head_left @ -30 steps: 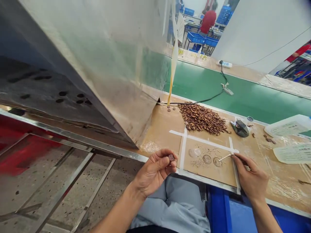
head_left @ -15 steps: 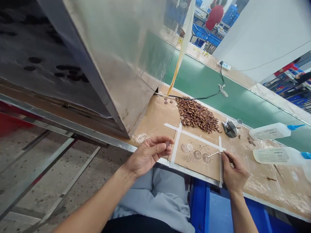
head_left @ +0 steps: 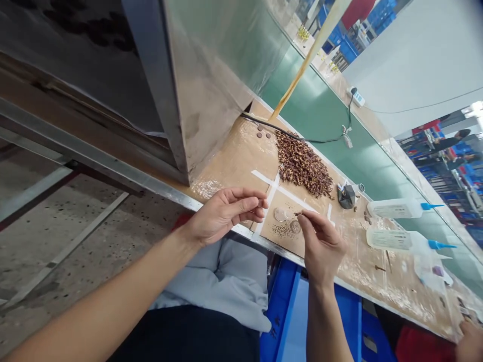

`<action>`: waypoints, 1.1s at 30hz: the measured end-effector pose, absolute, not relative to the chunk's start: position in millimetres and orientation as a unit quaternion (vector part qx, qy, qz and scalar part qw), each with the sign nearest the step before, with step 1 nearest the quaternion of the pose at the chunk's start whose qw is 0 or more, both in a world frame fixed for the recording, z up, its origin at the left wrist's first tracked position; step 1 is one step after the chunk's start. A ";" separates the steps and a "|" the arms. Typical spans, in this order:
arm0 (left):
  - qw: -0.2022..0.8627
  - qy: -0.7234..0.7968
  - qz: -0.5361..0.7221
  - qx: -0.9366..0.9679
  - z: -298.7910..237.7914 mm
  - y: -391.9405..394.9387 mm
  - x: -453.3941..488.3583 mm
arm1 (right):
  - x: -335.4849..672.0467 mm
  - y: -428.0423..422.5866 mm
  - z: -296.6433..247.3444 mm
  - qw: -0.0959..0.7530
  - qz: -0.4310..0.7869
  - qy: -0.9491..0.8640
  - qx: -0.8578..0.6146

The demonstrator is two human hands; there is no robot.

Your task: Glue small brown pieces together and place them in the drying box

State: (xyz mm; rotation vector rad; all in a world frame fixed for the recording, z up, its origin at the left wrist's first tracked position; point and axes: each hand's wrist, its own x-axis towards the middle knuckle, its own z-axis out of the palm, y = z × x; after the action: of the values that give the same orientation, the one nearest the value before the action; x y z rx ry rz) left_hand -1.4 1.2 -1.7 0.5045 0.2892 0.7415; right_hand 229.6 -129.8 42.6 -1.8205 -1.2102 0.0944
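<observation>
My left hand hovers over the table's near edge, thumb and forefinger pinched on a small brown disc that barely shows. Just right of it, my right hand is closed round a thin stick. The stick's dark tip points towards the left fingertips. Below both hands lies a taped square of brown board with a clear round dish, a second small round patch and scattered tiny grains. A heap of small brown parts lies behind the square.
A large metal housing overhangs the table at left, and a green conveyor belt with a black cable runs behind. Two blue-tipped squeeze bottles and a black object lie at right. A blue bin sits below, with another person's hand at bottom right.
My right hand has lifted the stick off the taped square and moved left, close to my left hand. The view has swung and tilted, bringing the bottles into sight.
</observation>
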 end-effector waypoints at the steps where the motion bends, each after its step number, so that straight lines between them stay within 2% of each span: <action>1: 0.890 0.139 0.360 0.243 -1.7 0.6 -1.3 | 229.1 -128.2 41.4 0.452 0.031 -0.496 -0.740; 6: 0.890 0.138 0.353 0.252 -2.9 0.5 0.3 | 225.8 -125.0 39.1 0.427 -0.008 -0.509 -0.747; 33: 0.903 0.135 0.319 0.256 -0.8 1.2 -2.3 | 217.0 -125.0 45.2 0.359 -0.059 -0.561 -0.744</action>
State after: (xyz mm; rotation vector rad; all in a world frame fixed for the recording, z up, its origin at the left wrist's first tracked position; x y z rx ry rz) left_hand -2.3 1.2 -0.8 0.5288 0.2796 0.6596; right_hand 217.0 -125.0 45.2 -1.9184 -1.4471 -0.1513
